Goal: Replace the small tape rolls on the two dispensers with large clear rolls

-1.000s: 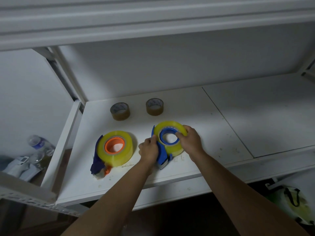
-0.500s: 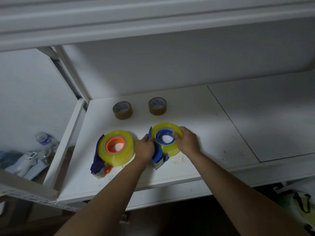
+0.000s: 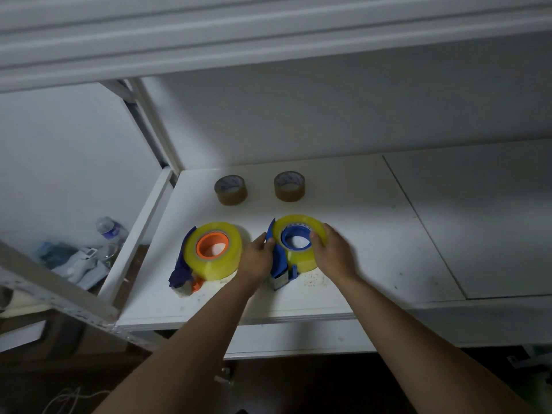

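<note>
Two tape dispensers lie on the white shelf (image 3: 358, 234). The left dispenser (image 3: 180, 271) is dark blue with an orange hub and carries a large yellowish clear roll (image 3: 213, 265). The right dispenser (image 3: 279, 264) is blue with a blue hub and carries another large clear roll (image 3: 301, 261). My left hand (image 3: 257, 259) grips the right dispenser's blue frame. My right hand (image 3: 334, 253) holds that roll's right side, thumb on the hub rim. Two small brown rolls (image 3: 230, 189) (image 3: 289, 186) stand behind, untouched.
A white shelf upright (image 3: 155, 135) rises at the left edge. Beyond it, lower down, lie a plastic bottle (image 3: 110, 230) and some clutter. Another shelf board (image 3: 298, 34) runs overhead. A seam (image 3: 424, 225) splits the shelf surface into panels.
Both hands have stayed on the right dispenser and its roll. The camera has shifted slightly; the dispenser has hardly moved on the shelf.
</note>
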Demonstrator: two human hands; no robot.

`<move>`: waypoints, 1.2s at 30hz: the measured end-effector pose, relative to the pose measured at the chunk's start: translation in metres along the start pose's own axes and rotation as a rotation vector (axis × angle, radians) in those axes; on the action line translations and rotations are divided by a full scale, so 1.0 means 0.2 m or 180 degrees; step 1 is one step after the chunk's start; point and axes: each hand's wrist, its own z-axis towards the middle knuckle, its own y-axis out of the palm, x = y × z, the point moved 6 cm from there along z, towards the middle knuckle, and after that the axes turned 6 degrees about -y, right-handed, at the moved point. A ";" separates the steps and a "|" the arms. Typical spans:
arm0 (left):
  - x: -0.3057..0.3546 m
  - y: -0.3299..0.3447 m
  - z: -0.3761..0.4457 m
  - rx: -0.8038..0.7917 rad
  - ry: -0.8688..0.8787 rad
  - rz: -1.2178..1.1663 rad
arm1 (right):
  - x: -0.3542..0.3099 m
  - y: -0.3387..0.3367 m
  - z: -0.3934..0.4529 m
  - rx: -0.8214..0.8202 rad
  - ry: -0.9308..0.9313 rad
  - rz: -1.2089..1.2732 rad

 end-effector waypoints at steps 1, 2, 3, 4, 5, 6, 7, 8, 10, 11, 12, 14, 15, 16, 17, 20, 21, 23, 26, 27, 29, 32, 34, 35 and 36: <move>-0.01 -0.01 -0.01 0.0004 -0.0025 -0.0042 | 0.00 0.00 0.00 -0.0037 0.0031 0.0025; -0.01 -0.02 -0.02 0.0012 -0.0059 -0.0030 | 0.00 0.00 -0.01 -0.0078 0.0096 0.0051; -0.03 -0.03 -0.03 0.0037 -0.0074 -0.0001 | 0.00 0.00 -0.02 -0.0123 0.0208 0.0097; -0.04 -0.04 -0.04 0.0076 -0.0106 0.0062 | 0.00 0.01 -0.03 -0.0160 0.0329 0.0141; -0.05 -0.06 -0.04 0.0120 -0.0123 0.0104 | -0.01 0.01 -0.05 -0.0162 0.0404 0.0172; -0.06 -0.07 -0.05 0.0170 -0.0167 0.0130 | -0.02 0.00 -0.07 -0.0114 0.0384 0.0157; -0.07 -0.08 -0.06 0.0215 -0.0188 0.0140 | -0.04 0.00 -0.09 -0.0021 0.0274 0.0091; -0.07 -0.09 -0.07 0.0254 -0.0198 0.0168 | -0.05 0.00 -0.11 0.0081 0.0119 -0.0011; -0.07 -0.11 -0.07 0.0288 -0.0134 0.0218 | -0.10 0.01 -0.12 0.0227 -0.0158 -0.0223; -0.07 -0.12 -0.07 0.0296 -0.0092 0.0226 | -0.12 0.01 -0.13 0.0243 -0.0255 -0.0284; -0.07 -0.13 -0.07 0.0306 -0.0041 0.0247 | -0.15 0.02 -0.13 0.0258 -0.0350 -0.0325; -0.07 -0.15 -0.07 0.0341 0.0095 0.0300 | -0.21 0.04 -0.14 0.0260 -0.0480 -0.0374; -0.08 -0.17 -0.08 0.0363 0.0181 0.0306 | -0.24 0.05 -0.15 0.0219 -0.0506 -0.0410; -0.08 -0.20 -0.09 0.0385 0.0245 0.0312 | -0.26 0.07 -0.17 0.0159 -0.0517 -0.0478; -0.09 -0.23 -0.10 0.0443 0.0334 0.0287 | -0.28 0.10 -0.18 0.0070 -0.0510 -0.0580; -0.12 -0.37 -0.15 0.0785 0.0525 0.0249 | -0.33 0.18 -0.24 -0.0222 -0.0397 -0.0935; -0.14 -0.42 -0.17 0.0871 0.0526 0.0212 | -0.35 0.20 -0.25 -0.0280 -0.0348 -0.1008; -0.18 -0.50 -0.20 0.0902 0.0454 0.0116 | -0.37 0.22 -0.26 -0.0299 -0.0239 -0.1019; -0.24 -0.60 -0.25 0.0800 0.0416 0.0051 | -0.38 0.23 -0.27 -0.0313 -0.0083 -0.0999; -0.27 -0.63 -0.26 0.0783 0.0447 0.0020 | -0.39 0.23 -0.29 -0.0345 -0.0046 -0.1030; -0.32 -0.68 -0.29 0.0706 0.0481 -0.0044 | -0.40 0.24 -0.31 -0.0440 0.0014 -0.1042; -0.38 -0.71 -0.34 0.0621 0.0575 -0.0044 | -0.40 0.24 -0.35 -0.0514 0.0159 -0.1018; -0.42 -0.73 -0.38 0.0478 0.0561 -0.0006 | -0.43 0.23 -0.39 -0.0380 0.0165 -0.0922; -0.42 -0.74 -0.41 0.0405 0.0542 0.0019 | -0.46 0.23 -0.41 -0.0267 0.0148 -0.0865; -0.41 -0.75 -0.42 0.0364 0.0589 0.0008 | -0.47 0.23 -0.43 -0.0149 0.0104 -0.0815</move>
